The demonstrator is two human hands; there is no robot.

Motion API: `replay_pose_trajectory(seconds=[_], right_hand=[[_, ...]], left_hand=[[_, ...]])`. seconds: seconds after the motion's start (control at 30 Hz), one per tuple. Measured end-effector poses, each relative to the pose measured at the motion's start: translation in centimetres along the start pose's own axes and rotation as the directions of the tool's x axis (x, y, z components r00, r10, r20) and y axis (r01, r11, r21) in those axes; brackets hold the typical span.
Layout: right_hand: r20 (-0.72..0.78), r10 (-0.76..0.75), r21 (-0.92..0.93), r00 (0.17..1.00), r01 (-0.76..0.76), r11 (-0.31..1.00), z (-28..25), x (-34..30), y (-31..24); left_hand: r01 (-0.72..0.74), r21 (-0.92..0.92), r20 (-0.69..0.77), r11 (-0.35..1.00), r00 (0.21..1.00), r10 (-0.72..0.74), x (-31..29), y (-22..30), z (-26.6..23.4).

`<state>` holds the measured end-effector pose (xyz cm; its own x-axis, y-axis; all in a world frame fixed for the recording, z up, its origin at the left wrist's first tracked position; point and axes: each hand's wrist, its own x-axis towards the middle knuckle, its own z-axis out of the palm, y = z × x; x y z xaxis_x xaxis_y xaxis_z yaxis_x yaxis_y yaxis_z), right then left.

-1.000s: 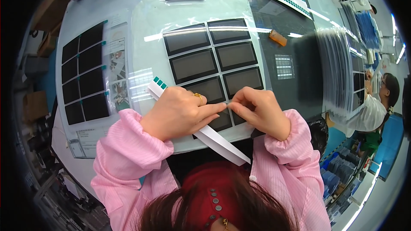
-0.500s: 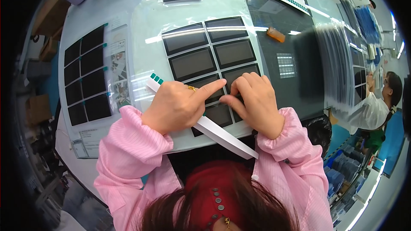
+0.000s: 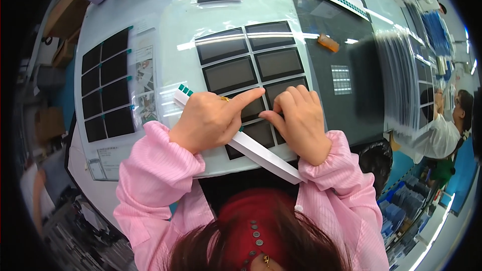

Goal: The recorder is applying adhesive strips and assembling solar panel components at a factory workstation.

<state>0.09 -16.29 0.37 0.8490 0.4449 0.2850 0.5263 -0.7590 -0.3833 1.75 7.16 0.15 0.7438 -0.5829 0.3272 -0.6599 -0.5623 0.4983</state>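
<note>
Dark rectangular panels (image 3: 228,74) lie in a grid of two columns on a clear sheet over the pale worktop (image 3: 165,25), straight ahead of me, and my two hands are down on the nearest rows. My left hand (image 3: 213,120) has its forefinger stretched out flat, pressing on the panel at the middle of the grid, with the other fingers curled under; a ring shows on one finger. My right hand (image 3: 296,120) lies just beside it, fingers bent and close together, fingertips (image 3: 268,115) pressed onto the panel edge next to my left forefinger, holding nothing that I can make out. A long white strip (image 3: 261,153) with small green tabs at its far end runs slantwise under both hands, from upper left to lower right. Off to my left, a second set of black panels (image 3: 105,88) lies on a printed sheet. A small orange block (image 3: 329,43) sits farther off to the right, well apart from my hands.
</note>
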Motion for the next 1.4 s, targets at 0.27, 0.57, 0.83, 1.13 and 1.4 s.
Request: replay_pose_trajectory(seconds=[0.27, 0.57, 0.83, 1.13, 1.4], right_hand=[[-0.011, 0.305, 0.368, 0.952, -0.279, 0.887, -4.6, 0.0, 5.4], [-0.041, 0.274, 0.464, 0.961, -0.224, 0.857, -3.7, 2.7, 11.5], [0.029, 0.136, 0.47, 0.99, -0.134, 0.872, -4.6, 1.8, 11.2], [0.001, -0.077, 0.323, 0.997, 0.072, 0.944, -4.3, 2.3, 10.9], [-0.062, -0.176, 0.207, 0.982, 0.185, 0.961, -3.1, 2.2, 10.2]], left_hand=[[-0.044, -0.102, -0.106, 0.994, 0.994, 0.034, 0.5, 0.3, 0.9], [0.088, -0.064, -0.054, 0.994, 0.994, -0.091, 5.8, 3.4, 2.8], [0.029, 0.113, 0.102, 0.993, 0.994, -0.041, 8.2, 3.6, 5.2], [0.005, 0.003, -0.086, 1.0, 0.996, -0.004, 7.5, 3.0, 4.7], [-0.021, 0.113, -0.216, 0.993, 0.975, 0.046, 7.8, 1.9, 5.5]])
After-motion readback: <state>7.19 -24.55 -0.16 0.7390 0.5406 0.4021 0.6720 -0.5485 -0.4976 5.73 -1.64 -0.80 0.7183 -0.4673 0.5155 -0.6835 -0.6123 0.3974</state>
